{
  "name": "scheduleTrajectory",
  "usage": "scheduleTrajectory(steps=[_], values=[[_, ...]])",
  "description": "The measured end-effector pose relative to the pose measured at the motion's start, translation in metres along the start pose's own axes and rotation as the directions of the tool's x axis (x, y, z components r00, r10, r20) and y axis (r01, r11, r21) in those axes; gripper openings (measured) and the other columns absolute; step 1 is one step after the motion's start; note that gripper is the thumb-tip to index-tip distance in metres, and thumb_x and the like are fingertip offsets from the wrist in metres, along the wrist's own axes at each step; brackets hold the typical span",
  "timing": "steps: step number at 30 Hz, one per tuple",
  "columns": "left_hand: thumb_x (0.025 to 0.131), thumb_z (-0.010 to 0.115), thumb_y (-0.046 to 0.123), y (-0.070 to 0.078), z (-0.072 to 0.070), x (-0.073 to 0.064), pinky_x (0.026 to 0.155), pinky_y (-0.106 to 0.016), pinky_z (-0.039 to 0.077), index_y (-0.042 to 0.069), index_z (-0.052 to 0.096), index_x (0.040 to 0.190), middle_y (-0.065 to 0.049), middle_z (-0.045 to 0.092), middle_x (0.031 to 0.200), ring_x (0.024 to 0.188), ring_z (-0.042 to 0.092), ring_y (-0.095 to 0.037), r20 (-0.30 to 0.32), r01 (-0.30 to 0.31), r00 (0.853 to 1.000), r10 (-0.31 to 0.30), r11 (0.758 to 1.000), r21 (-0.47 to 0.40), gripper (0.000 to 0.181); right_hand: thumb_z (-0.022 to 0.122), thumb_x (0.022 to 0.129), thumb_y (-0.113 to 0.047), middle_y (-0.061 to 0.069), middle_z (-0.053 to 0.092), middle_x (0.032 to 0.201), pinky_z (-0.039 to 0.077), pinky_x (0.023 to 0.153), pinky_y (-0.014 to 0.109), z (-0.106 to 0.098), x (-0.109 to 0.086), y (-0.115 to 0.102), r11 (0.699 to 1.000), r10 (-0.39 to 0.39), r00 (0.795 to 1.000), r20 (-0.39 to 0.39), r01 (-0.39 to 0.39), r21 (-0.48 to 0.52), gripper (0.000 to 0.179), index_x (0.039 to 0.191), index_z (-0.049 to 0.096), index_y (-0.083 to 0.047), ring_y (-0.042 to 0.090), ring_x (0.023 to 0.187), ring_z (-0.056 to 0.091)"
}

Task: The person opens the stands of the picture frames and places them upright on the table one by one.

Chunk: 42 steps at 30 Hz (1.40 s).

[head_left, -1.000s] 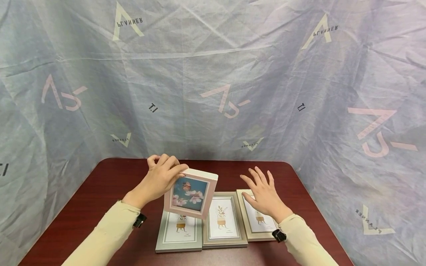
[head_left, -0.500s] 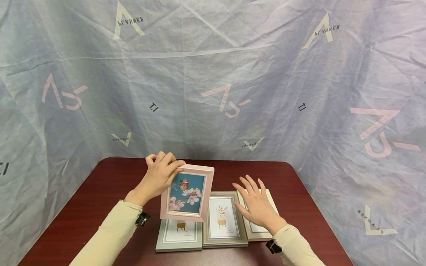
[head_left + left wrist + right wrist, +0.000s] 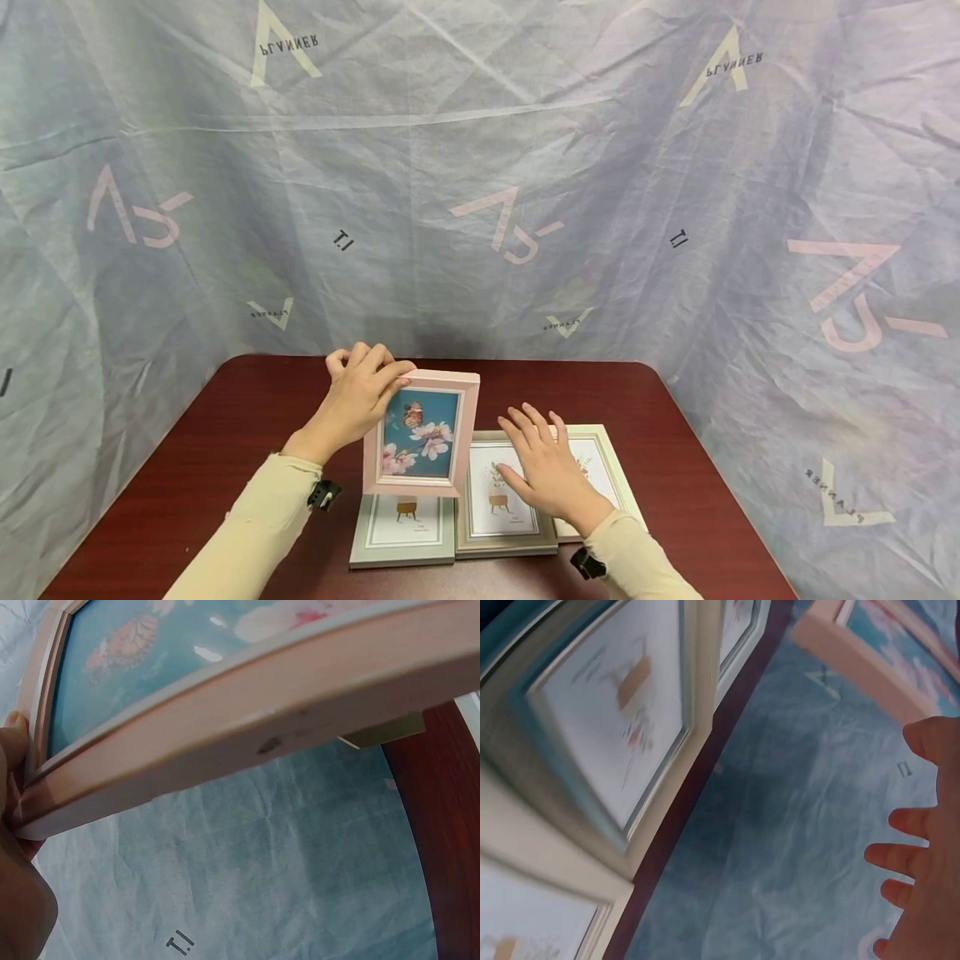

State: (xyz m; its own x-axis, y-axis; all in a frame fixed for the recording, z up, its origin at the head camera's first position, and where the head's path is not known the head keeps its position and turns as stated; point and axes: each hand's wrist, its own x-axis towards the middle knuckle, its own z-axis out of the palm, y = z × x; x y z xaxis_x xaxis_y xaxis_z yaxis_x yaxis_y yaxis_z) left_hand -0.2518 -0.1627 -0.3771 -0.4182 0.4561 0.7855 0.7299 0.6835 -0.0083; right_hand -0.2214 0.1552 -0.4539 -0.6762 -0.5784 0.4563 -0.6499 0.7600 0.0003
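Observation:
My left hand point(image 3: 354, 402) pinches the top left corner of a pink picture frame point(image 3: 422, 435), held near upright with its blue butterfly and blossom picture facing me. The frame hangs over a pale green picture frame point(image 3: 405, 529), hiding its upper part. In the left wrist view, the thumb point(image 3: 16, 733) lies on the pink frame's corner. My right hand point(image 3: 551, 468) is spread with nothing in it, above a beige picture frame point(image 3: 495, 512) and a cream picture frame point(image 3: 626, 479). In the right wrist view its fingers point(image 3: 896, 859) stand apart, with the pink frame beyond the thumb.
The three frames lie side by side on a dark red table point(image 3: 262, 417), each with a plant-pot print. A grey printed cloth point(image 3: 412, 167) hangs behind the table and along both sides. Dark wrist straps point(image 3: 324, 495) sit at both cuffs.
The pink frame has swung from tilted to nearly upright and shifted slightly left, still in my left hand. My right hand has moved left from the cream frame toward the beige one.

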Motion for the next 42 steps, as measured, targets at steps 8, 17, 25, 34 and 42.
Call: scheduleTrajectory(steps=[8, 17, 25, 34, 42], values=[[0.105, 0.032, 0.045, 0.003, 0.002, 0.001, 0.076, -0.058, 0.021, 0.012, 0.072, 0.107, -0.003, 0.048, 0.089, 0.083, 0.038, -0.026, -0.009, 0.026, 1.0, -0.026, 1.0, 0.003, 0.052, 0.058, 0.095, -0.043, 0.015, 0.048, 0.142, 0.025, 0.105, 0.06, 0.01, 0.014, -0.021, 0.999, -0.019, 0.999, -0.039, 0.018, -0.029, 0.06, 0.142, 0.05, -0.006, 0.036, 0.136, 0.036], [0.106, 0.03, 0.046, 0.002, 0.001, -0.002, 0.076, -0.059, 0.02, 0.009, 0.072, 0.108, -0.004, 0.05, 0.09, 0.083, 0.039, -0.027, -0.018, 0.052, 0.999, -0.051, 0.999, 0.011, 0.056, 0.063, 0.094, -0.04, 0.014, 0.053, 0.133, 0.03, 0.1, 0.057, 0.019, 0.023, -0.036, 0.995, -0.059, 0.991, -0.122, 0.049, -0.081, 0.054, 0.131, 0.054, -0.002, 0.034, 0.128, 0.043], [0.105, 0.031, 0.046, -0.005, -0.005, -0.005, 0.077, -0.06, 0.019, 0.008, 0.072, 0.106, -0.006, 0.05, 0.09, 0.083, 0.038, -0.029, -0.033, 0.055, 0.998, -0.055, 0.998, 0.015, 0.056, 0.064, 0.094, -0.038, 0.013, 0.054, 0.128, 0.033, 0.099, 0.053, 0.025, 0.035, -0.047, 0.991, -0.066, 0.989, -0.131, 0.049, -0.128, 0.045, 0.122, 0.057, -0.003, 0.03, 0.123, 0.045], [0.104, 0.034, 0.046, -0.022, -0.025, -0.02, 0.076, -0.065, 0.015, 0.005, 0.073, 0.106, -0.009, 0.05, 0.089, 0.083, 0.038, -0.033, -0.063, 0.121, 0.991, -0.118, 0.991, 0.053, 0.056, 0.063, 0.096, -0.042, 0.009, 0.054, 0.129, 0.033, 0.1, 0.049, 0.032, 0.067, -0.067, 0.98, -0.064, 0.996, -0.069, 0.049, -0.191, 0.046, 0.124, 0.056, -0.006, 0.027, 0.124, 0.045], [0.106, 0.035, 0.045, -0.04, -0.052, -0.048, 0.073, -0.066, 0.014, 0.003, 0.072, 0.102, -0.012, 0.05, 0.086, 0.08, 0.038, -0.036, -0.115, 0.155, 0.983, -0.142, 0.982, 0.107, 0.055, 0.057, 0.098, -0.049, 0.002, 0.053, 0.128, 0.032, 0.102, 0.045, 0.047, 0.098, -0.102, 0.967, -0.049, 0.999, 0.023, 0.053, -0.247, 0.048, 0.128, 0.054, -0.012, 0.021, 0.123, 0.043]])
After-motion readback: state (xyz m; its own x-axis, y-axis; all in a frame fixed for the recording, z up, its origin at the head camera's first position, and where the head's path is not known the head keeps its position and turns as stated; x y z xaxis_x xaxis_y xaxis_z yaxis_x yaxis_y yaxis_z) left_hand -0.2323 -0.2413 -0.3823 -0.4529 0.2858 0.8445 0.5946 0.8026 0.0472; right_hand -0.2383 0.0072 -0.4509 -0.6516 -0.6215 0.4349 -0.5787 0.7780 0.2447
